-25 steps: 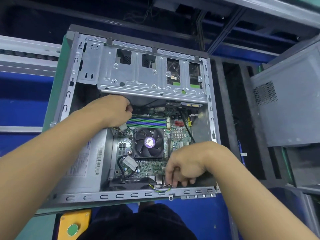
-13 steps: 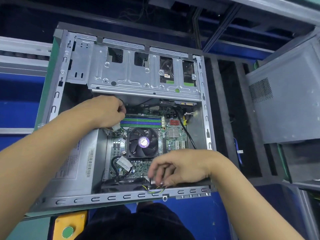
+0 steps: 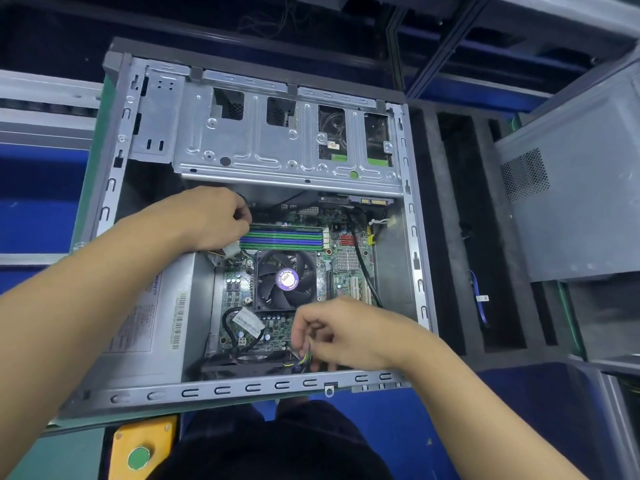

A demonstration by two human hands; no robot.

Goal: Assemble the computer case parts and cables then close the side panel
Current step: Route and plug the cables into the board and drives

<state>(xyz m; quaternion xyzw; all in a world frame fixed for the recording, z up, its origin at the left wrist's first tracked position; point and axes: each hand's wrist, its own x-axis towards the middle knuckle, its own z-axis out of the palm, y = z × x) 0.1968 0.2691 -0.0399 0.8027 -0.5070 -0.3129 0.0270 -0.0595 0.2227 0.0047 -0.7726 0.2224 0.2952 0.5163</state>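
An open grey computer case (image 3: 114,188) lies on its side with the motherboard (image 3: 349,268) and a black CPU fan (image 3: 285,280) exposed. My left hand (image 3: 204,216) reaches in beside the green and blue memory slots (image 3: 284,234) and grips a cable bundle with a white connector (image 3: 231,251) showing under the palm. My right hand (image 3: 341,336) hovers over the lower board edge and pinches a thin yellow, green and black fan cable (image 3: 304,358) near the rear case fan (image 3: 249,362). The silver drive cage (image 3: 277,147) spans the top.
A grey power supply (image 3: 152,323) with a label fills the lower left of the case. A grey vented side panel (image 3: 571,202) leans at the right beyond black foam slots (image 3: 460,237). A yellow box with a green button (image 3: 140,452) sits below the case.
My right hand has moved left along the lower case edge and lifted slightly, drawing the thin coloured cable with it. My left hand stays by the memory slots.
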